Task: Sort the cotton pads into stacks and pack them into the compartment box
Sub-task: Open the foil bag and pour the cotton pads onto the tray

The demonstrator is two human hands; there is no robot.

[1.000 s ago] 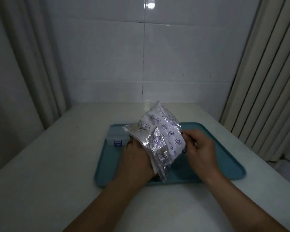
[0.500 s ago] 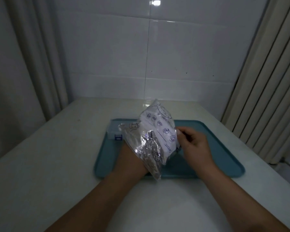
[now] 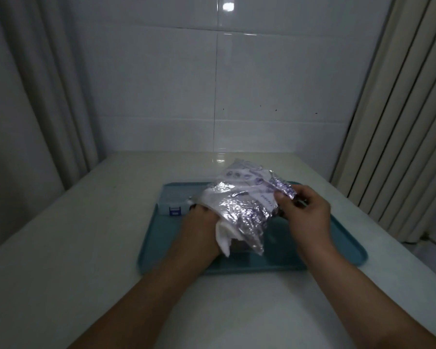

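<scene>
Crinkled foil bag [image 3: 244, 205] is gripped underneath by the left hand [image 3: 202, 222] and pinched at its corner by the right hand [image 3: 305, 212], over the teal tray [image 3: 342, 250], seemingly to release cotton pads.

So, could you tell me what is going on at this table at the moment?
A person holds a crinkly silver bag over the teal tray. The left hand grips its near end, where white pads poke out, and the right hand pinches the far end. The compartment box sits at the tray's far left corner.
</scene>
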